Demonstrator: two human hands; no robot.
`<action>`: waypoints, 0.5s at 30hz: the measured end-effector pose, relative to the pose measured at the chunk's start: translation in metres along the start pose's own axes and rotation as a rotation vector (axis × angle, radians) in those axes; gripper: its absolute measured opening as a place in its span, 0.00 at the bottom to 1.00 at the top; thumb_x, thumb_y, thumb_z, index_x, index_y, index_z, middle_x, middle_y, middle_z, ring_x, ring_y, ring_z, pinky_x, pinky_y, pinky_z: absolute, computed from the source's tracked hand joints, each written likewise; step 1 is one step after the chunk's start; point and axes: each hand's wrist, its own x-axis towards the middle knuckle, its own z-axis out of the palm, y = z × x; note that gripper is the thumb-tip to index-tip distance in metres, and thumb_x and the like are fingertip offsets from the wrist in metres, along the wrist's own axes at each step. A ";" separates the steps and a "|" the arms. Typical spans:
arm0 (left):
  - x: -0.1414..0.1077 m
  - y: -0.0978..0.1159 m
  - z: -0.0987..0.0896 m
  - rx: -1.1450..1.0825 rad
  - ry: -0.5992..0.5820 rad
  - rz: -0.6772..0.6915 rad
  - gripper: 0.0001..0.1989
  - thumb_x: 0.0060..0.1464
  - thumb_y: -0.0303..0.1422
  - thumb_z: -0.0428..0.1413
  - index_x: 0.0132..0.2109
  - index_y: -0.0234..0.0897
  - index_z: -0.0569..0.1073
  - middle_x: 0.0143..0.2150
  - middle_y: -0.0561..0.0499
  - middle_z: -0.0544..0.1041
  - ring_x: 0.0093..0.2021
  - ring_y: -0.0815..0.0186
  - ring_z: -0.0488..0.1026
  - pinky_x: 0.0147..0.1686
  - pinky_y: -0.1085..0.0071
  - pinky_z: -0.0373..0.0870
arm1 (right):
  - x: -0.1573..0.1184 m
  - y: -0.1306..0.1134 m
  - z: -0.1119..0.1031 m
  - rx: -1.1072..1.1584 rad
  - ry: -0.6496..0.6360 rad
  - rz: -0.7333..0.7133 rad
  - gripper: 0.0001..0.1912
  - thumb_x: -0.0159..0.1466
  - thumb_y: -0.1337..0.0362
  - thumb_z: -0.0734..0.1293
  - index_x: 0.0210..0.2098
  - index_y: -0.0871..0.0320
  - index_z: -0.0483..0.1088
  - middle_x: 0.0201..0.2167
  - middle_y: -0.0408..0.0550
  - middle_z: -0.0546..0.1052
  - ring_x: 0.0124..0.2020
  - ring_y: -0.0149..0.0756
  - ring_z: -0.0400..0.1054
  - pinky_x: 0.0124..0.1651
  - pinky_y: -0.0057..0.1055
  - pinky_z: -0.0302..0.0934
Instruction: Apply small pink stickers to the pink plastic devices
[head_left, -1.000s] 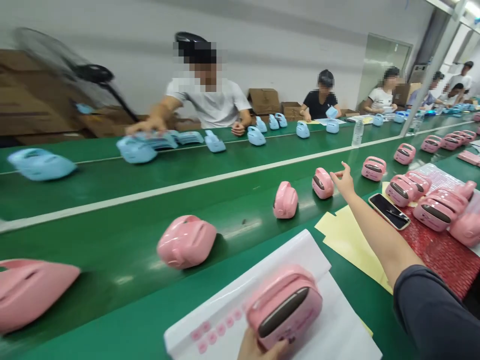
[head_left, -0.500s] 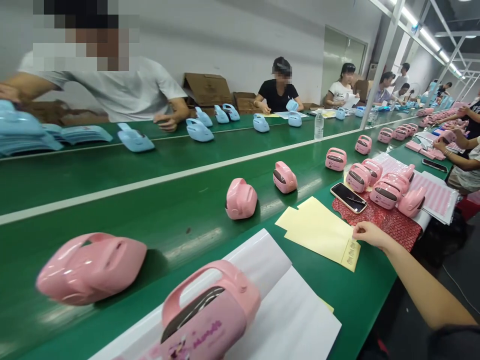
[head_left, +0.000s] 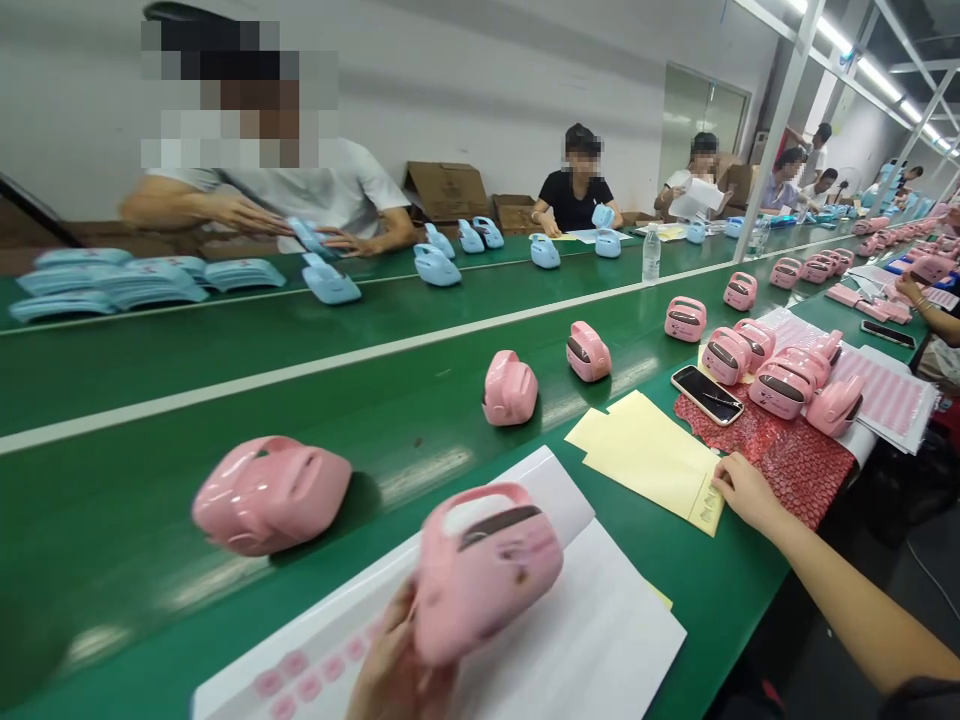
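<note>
My left hand (head_left: 397, 660) grips a pink plastic case with a carrying handle (head_left: 484, 575), tilted above white sheets (head_left: 570, 610). A dark strip lies under its handle, and a blurred print is on its face. Rows of small pink stickers (head_left: 309, 687) show on the sheet beside my wrist. At the right, my right hand (head_left: 746, 490) pinches the near corner of a yellow sticker sheet (head_left: 652, 455) that lies flat on the green surface. Small dark printing runs along that sheet's end. Whether a sticker is between my fingertips is hidden.
Another pink case (head_left: 274, 495) lies on the green belt (head_left: 187, 400), with several more farther along. A phone (head_left: 707, 394) rests on red patterned material (head_left: 787, 460). Across the belt, co-workers handle blue cases (head_left: 330, 280). A water bottle (head_left: 651, 255) stands near the white line.
My left hand has come into view holding the pink case, now lifted and turned. My right hand stays at the yellow sheet's corner. The view has shifted left; a co-worker opposite now holds a blue piece.
</note>
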 end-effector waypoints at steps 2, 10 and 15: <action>0.003 0.002 0.005 -0.097 -0.078 -0.041 0.24 0.28 0.34 0.68 0.40 0.42 0.77 0.36 0.53 0.80 0.24 0.71 0.70 0.19 0.81 0.69 | -0.003 -0.002 0.002 -0.054 0.026 -0.014 0.06 0.59 0.73 0.61 0.29 0.57 0.67 0.34 0.46 0.69 0.33 0.34 0.68 0.36 0.28 0.59; -0.028 -0.012 0.037 0.520 -0.233 0.531 0.29 0.42 0.42 0.63 0.54 0.51 0.68 0.53 0.47 0.72 0.52 0.54 0.69 0.49 0.59 0.66 | -0.004 -0.008 0.015 -0.258 0.114 0.002 0.06 0.62 0.72 0.59 0.30 0.58 0.65 0.34 0.51 0.69 0.33 0.38 0.68 0.28 0.29 0.54; -0.033 -0.041 0.090 1.118 -0.675 0.596 0.39 0.42 0.38 0.62 0.62 0.41 0.59 0.65 0.33 0.56 0.63 0.39 0.52 0.55 0.42 0.55 | -0.007 -0.013 0.024 -0.319 0.152 -0.004 0.06 0.56 0.69 0.66 0.31 0.56 0.63 0.35 0.51 0.69 0.38 0.43 0.65 0.30 0.30 0.57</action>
